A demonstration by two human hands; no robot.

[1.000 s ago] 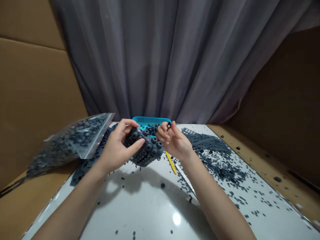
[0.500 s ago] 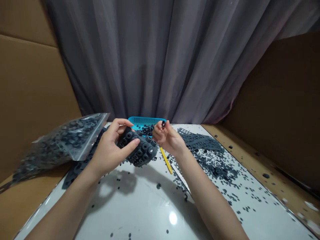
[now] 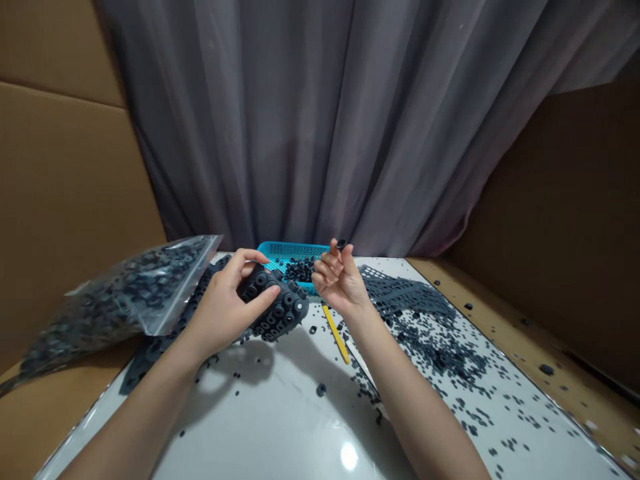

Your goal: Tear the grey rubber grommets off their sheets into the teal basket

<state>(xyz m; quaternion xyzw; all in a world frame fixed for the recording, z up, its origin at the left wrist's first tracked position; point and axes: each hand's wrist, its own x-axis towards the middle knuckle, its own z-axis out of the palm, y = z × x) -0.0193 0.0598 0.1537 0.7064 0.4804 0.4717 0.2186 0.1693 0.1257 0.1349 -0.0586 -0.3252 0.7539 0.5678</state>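
Our right hand (image 3: 341, 280) has shifted a little away from the studded dark sheet (image 3: 283, 312), so the small black piece (image 3: 341, 245), pinched in its grip, is apart from it. Our left hand (image 3: 225, 300) clasps the sheet above the white desk (image 3: 250, 433).

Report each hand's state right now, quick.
Left hand: closed, gripping a curled, dark studded sheet.
Right hand: closed, holding a small black piece at the tips of its fingers.
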